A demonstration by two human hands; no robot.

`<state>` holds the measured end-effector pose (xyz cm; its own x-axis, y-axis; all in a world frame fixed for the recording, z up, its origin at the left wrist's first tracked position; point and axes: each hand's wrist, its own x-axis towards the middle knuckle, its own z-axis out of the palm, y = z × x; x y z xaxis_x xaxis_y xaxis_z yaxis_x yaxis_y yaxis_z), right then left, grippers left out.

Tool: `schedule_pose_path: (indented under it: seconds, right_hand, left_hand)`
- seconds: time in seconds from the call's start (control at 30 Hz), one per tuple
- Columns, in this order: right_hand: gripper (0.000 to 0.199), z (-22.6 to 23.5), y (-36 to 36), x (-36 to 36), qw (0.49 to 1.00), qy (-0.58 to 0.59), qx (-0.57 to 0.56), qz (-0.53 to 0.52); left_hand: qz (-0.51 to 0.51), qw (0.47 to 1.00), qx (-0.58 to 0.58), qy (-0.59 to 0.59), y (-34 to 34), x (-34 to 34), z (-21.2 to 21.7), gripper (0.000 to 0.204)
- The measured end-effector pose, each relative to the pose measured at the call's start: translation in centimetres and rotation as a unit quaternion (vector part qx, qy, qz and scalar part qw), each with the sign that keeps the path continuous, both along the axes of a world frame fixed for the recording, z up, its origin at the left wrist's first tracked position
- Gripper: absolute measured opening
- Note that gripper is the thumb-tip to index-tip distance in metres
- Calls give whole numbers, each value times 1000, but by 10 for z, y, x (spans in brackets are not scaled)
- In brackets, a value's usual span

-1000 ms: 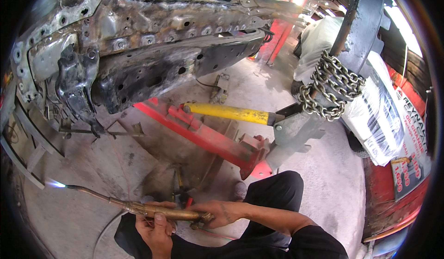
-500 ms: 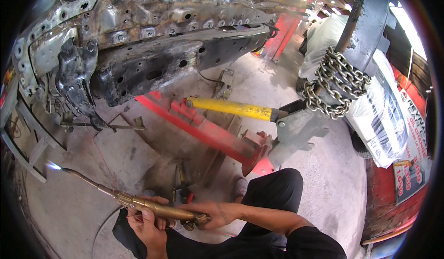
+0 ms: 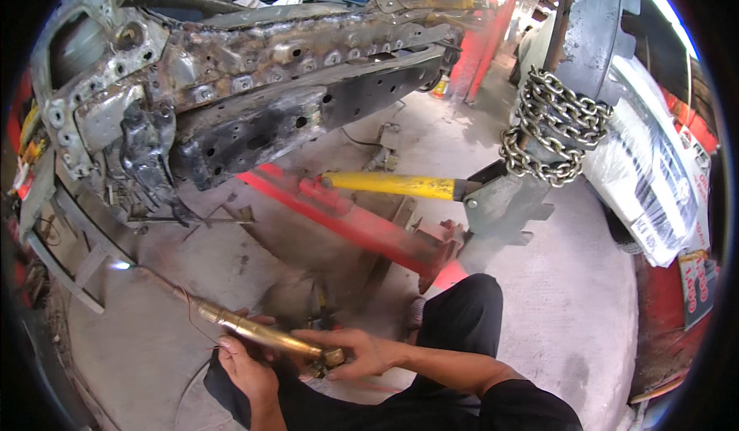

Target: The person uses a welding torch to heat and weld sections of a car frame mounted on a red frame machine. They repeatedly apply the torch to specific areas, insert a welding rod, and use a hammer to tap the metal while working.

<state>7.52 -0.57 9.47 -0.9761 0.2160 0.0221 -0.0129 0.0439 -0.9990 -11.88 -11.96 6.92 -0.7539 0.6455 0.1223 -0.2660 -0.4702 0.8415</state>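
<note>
In the head view, a brass torch [image 3: 258,332] lies across the lower left of the frame, its thin tip ending in a small flame [image 3: 119,265] at the left. The left hand [image 3: 245,367] wraps its fingers around the torch's body from below. The right hand [image 3: 356,349] pinches the valve end of the torch with narrow fingers. Above, in the upper left, hangs a rusted car frame [image 3: 262,85]. A yellow ram [image 3: 389,185] sits at centre, beside a chain [image 3: 550,135] at the right.
</note>
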Motion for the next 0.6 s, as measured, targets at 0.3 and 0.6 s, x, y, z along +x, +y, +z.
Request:
schedule_pose_path:
  seconds: [0.3,0.6]
  right_hand:
    - [87,7,13,50,983,95,51,-149]
    - [82,57,41,18,918,315,-120,-208]
  left_hand:
    - [56,972,-35,225,-52,-5,41,54]
    - [94,907,-136,388,-31,1,58,29]
